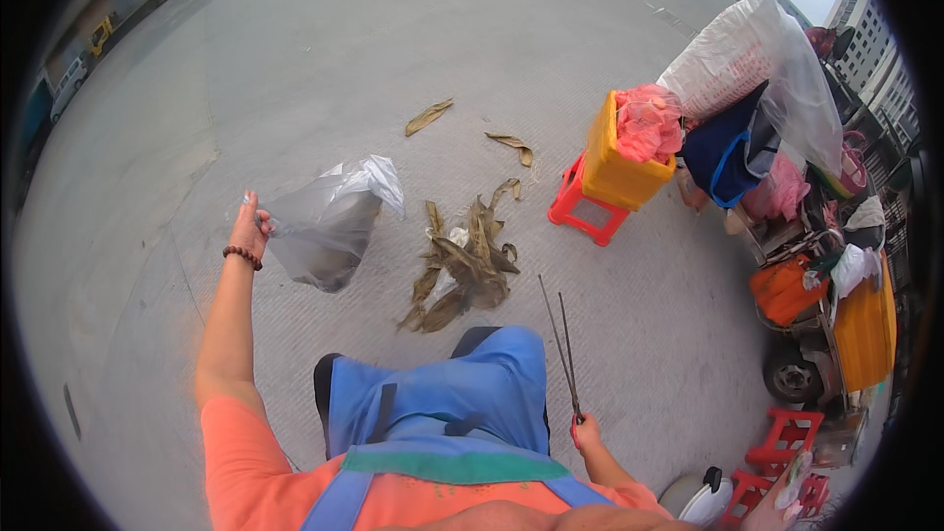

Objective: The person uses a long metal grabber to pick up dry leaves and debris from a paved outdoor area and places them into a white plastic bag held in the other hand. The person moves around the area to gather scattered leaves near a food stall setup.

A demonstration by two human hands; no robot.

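On the left, my left hand (257,227) grips one end of a clear plastic bag (321,232) that has dark contents, its whitish other end lifted to the right. A beaded bracelet is on that wrist. Low at the right, my right hand (585,431) holds long, thin metal tongs (566,361) by their handles, with the two tips apart and nothing between them. Between the bag and the tongs, a heap of dried brown leaves (472,265) lies on the pavement, with some whitish bits in it. Two loose dried leaves (428,118) lie farther out. A blue apron covers my lap.
Right of the leaves, a yellow plastic crate (627,175) stuffed with pink plastic bags (649,122) stands on a red plastic stool (582,210). Farther right is a loaded cart (793,376) with a large white sack (726,51). Red stools (785,439) and a lidded pot (697,498) are lower right.
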